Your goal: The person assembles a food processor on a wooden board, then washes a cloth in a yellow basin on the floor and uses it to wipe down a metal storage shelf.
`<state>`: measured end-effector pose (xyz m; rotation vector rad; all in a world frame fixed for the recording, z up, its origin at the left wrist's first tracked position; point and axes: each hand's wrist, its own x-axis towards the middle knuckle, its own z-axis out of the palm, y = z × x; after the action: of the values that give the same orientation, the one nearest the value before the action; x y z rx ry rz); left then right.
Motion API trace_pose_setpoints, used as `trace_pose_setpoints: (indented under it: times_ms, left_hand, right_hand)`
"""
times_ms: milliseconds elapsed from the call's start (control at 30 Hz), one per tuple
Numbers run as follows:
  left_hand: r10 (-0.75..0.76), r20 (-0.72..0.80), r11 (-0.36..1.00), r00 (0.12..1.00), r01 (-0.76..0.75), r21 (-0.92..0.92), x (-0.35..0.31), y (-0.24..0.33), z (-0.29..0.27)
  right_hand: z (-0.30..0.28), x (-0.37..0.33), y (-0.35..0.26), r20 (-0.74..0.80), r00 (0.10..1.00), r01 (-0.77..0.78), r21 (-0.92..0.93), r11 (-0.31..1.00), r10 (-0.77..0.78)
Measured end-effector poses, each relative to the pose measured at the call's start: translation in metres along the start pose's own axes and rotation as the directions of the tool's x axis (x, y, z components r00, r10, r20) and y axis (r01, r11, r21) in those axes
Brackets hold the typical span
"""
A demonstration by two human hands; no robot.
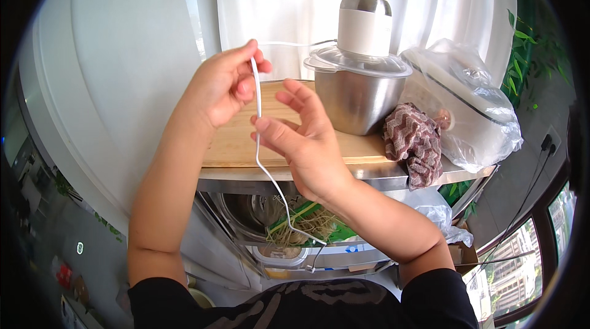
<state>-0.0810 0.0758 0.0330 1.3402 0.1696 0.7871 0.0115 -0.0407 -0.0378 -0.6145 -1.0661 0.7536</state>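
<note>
1. Bright daylight glows softly through the white curtain (276,3).
2. I catch glints across the clear plastic bag (482,80).
3. Down at the lower left, it's dimmer and blurrier.
4. Straight edges bow toward a dark round rim.

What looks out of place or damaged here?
Mildly odd: the white cord is bent sharply and dangles below the right hand, past the counter's metal edge. The patterned cloth lies crumpled, drooping over that edge. No obvious spill or damage.

One white cord (259,95), one lidded pot (356,98), one cloth (413,138)
</note>
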Motion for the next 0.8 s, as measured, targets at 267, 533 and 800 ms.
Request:
trace_pose_setpoints:
  times_ms: [267, 533, 800]
  left_hand:
    - [0.162, 0.214, 0.893, 0.963, -0.051, -0.447, 0.044, 0.039, 0.022]
    - [0.107, 0.265, 0.944, 0.958, -0.182, 0.277, 0.039, 0.028, 0.053]
    - [0.345, 0.072, 0.663, 0.936, -0.297, 0.687, 0.102, 0.001, 0.058]
  right_hand:
    - [-0.019, -0.054, -0.031, 0.29, 0.842, -0.399, -0.233, 0.887, 0.455]
    - [-0.111, -0.096, -0.197, -0.234, 0.965, -0.011, -0.481, 0.877, -0.116]
    - [-0.193, -0.028, -0.299, -0.385, 0.914, 0.036, -0.231, 0.972, -0.125]
